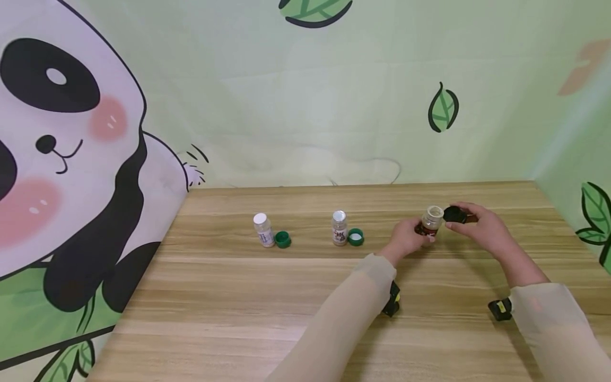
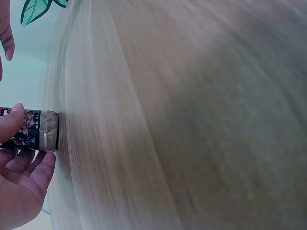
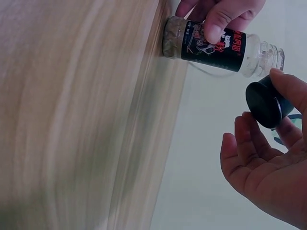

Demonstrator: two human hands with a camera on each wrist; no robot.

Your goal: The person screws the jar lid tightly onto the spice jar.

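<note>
My left hand [image 1: 409, 236] grips a glass seasoning jar [image 1: 433, 216] with a black label, its open mouth facing up. In the right wrist view the jar [image 3: 211, 44] shows a little brownish content at its base and red lettering on the label. Between thumb and fingers my right hand [image 1: 482, 228] pinches a black cap [image 1: 455, 214], just right of the jar's mouth and apart from the neck. The left wrist view shows the left fingers around the jar [image 2: 36, 129], with its base at the wooden table; its upper part is out of frame.
Two small labelled jars stand left on the wooden table [image 1: 238, 307]: one white-topped jar [image 1: 264, 231] beside a green cap [image 1: 282, 239], and one silver-topped jar [image 1: 339, 228] beside another green cap [image 1: 355, 237]. Behind the table hangs a green printed backdrop [image 1: 310, 106].
</note>
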